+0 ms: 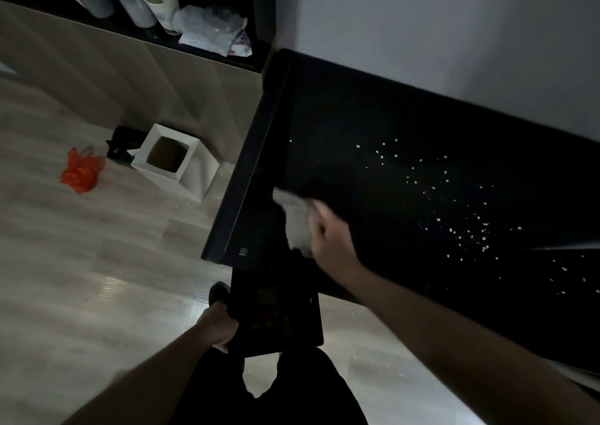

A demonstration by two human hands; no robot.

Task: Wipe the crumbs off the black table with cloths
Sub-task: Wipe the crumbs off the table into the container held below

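The right hand [328, 233] is closed around a bunched pale cloth [293, 220], pressing it onto the black table [373, 116] close to its near-left corner, just beside the front edge. The left hand [216, 325] grips the side of a dark tray [279, 314] held below that edge, apparently as a catcher. The main risk, as I judge it, is spill: pale specks already lie on the floor [97, 278] by the white bin [177, 160], and a fast sweep, or a tray sitting off to one side of the cloth's path, would send more crumbs past it. The crumbs [454, 210] are scattered in a broad band well apart from the cloth, running from mid-table toward the right end, so short strokes could leave many behind. The cloth's long axis lies roughly across the table's depth, from the front edge toward the wall; its free end points away from the person.
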